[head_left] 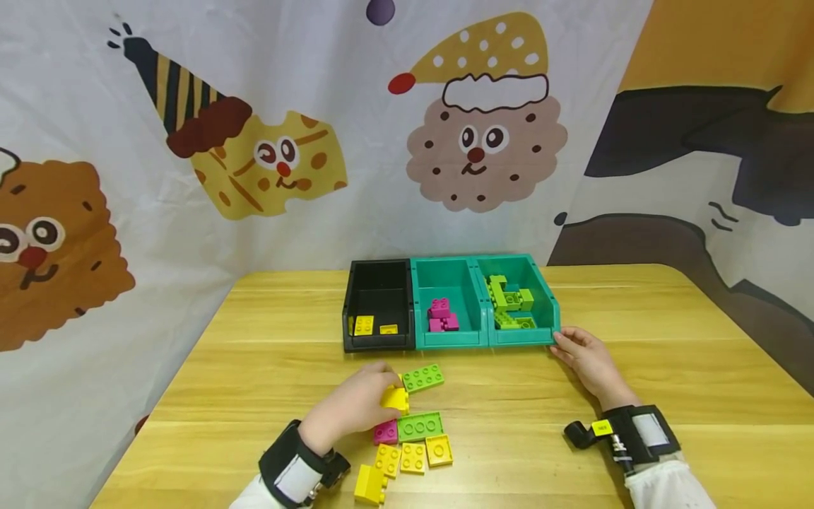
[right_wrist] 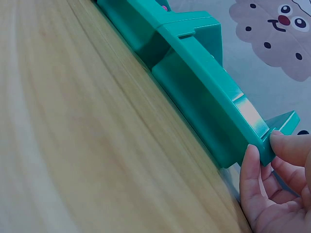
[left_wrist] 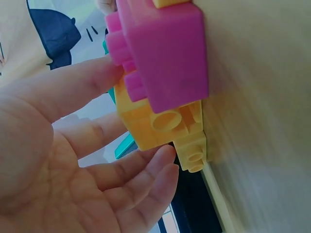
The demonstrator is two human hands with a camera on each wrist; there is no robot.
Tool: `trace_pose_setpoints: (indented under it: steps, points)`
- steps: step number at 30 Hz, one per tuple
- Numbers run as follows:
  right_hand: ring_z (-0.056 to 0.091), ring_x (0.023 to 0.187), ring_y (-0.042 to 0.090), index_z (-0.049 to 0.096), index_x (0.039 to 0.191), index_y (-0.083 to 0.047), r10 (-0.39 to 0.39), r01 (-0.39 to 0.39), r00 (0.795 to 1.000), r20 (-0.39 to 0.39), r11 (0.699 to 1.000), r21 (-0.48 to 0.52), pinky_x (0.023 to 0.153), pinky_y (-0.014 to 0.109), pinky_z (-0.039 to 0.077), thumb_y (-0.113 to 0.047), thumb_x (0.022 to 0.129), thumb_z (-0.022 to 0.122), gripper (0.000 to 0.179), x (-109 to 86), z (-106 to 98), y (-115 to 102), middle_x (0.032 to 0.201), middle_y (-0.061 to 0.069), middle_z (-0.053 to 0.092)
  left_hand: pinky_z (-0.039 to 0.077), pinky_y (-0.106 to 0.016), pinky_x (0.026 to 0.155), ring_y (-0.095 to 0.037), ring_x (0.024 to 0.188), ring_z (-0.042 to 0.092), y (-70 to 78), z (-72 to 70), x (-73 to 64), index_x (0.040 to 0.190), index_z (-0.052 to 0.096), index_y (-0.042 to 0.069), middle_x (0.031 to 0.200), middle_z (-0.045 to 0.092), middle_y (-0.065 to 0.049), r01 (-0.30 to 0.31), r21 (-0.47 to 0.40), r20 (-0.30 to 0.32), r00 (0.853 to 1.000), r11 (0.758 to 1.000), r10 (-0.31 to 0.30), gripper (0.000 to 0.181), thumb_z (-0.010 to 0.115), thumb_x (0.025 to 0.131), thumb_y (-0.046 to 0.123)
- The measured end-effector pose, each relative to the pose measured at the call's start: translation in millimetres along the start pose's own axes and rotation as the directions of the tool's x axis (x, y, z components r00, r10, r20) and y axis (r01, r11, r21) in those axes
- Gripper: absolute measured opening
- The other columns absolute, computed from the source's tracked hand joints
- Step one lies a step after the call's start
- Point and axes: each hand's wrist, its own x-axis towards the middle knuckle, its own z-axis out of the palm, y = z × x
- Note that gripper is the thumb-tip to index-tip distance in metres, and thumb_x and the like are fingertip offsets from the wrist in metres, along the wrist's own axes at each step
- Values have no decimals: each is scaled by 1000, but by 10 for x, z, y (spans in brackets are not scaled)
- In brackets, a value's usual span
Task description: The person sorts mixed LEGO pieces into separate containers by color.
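My left hand (head_left: 351,404) holds a yellow toy brick (head_left: 397,401) on the table, thumb on the near side and fingers on the far side. In the left wrist view a magenta brick (left_wrist: 167,58) stands in front of that yellow brick and partly hides it. Close by lie a light green brick (head_left: 423,378) and another green brick (head_left: 420,427). With thumb and fingers, my right hand (head_left: 593,364) pinches the front right corner of the right teal bin (head_left: 521,337), which contains several green bricks (head_left: 509,300).
Joined to its left are a middle teal bin (head_left: 450,339) with magenta bricks (head_left: 441,316) and a black bin (head_left: 379,342) with yellow bricks (head_left: 364,325). Several loose yellow bricks (head_left: 413,458) lie near the table's front. A printed cloth (head_left: 375,233) hangs behind the wooden table (head_left: 509,438).
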Motion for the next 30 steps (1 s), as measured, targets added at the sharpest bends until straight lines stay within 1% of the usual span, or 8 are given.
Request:
trace_pose_setpoints:
  steps: [4, 9, 12, 15, 18, 23, 30]
  points:
    - [57, 85, -2, 57, 99, -11, -2, 2, 1000, 4, 1000, 4, 79, 13, 51, -17, 95, 57, 7, -2, -1, 2, 90, -9, 54, 50, -32, 83, -14, 85, 53, -4, 5, 7, 107, 68, 6, 98, 60, -3, 3, -2, 3, 1000, 1000, -3, 35, 76, 80, 26]
    - [57, 85, -2, 56, 102, -6, 3, -3, 1000, -3, 1000, -5, 79, 13, 51, -18, 95, 57, 14, 0, 0, 10, 91, -9, 54, 50, -29, 79, -10, 80, 52, -17, 8, 21, 109, 67, 4, 93, 61, -1, 5, -23, 18, 1000, 1000, -5, 36, 75, 80, 25]
    - [57, 85, -2, 55, 103, -5, 3, -3, 1000, -5, 1000, -12, 79, 13, 51, -18, 95, 57, 16, 0, 1, 13, 91, -9, 54, 51, -29, 79, -10, 80, 53, -20, 6, 25, 108, 67, 4, 94, 62, -1, 7, -34, 24, 1000, 999, -6, 36, 75, 80, 25]
    - [57, 85, -2, 56, 103, -5, 1, -1, 1000, -3, 1000, -14, 79, 14, 51, -18, 95, 57, 16, -2, 1, 19, 91, -9, 54, 51, -29, 80, -10, 80, 53, -19, 2, 25, 107, 68, 5, 94, 63, -2, 5, -37, 23, 1000, 999, -4, 35, 76, 80, 25]
    - [57, 85, -2, 56, 102, -6, -4, 4, 1000, 1, 1000, -14, 79, 13, 51, -16, 95, 56, 12, -7, 2, 20, 92, -9, 54, 51, -29, 79, -10, 80, 54, -17, -6, 26, 106, 68, 4, 95, 64, -3, -6, -38, 9, 1000, 999, 6, 35, 76, 79, 26]
    - [57, 85, -2, 58, 99, -10, -8, 8, 1000, -1, 1000, 3, 78, 13, 51, -16, 95, 56, 8, -8, 3, 13, 92, -8, 54, 52, -29, 79, -11, 81, 56, -15, -30, 24, 105, 68, 3, 95, 65, -4, -10, -65, -25, 1000, 998, 8, 36, 76, 79, 27]
    - [58, 84, -1, 58, 96, -12, -22, 22, 1000, 16, 999, 29, 78, 13, 51, -15, 95, 56, 3, -10, 4, -4, 90, -8, 55, 49, -25, 72, -10, 76, 51, -15, -86, 21, 105, 68, 2, 94, 65, -4, -12, -80, -63, 998, 997, 7, 37, 77, 78, 24]
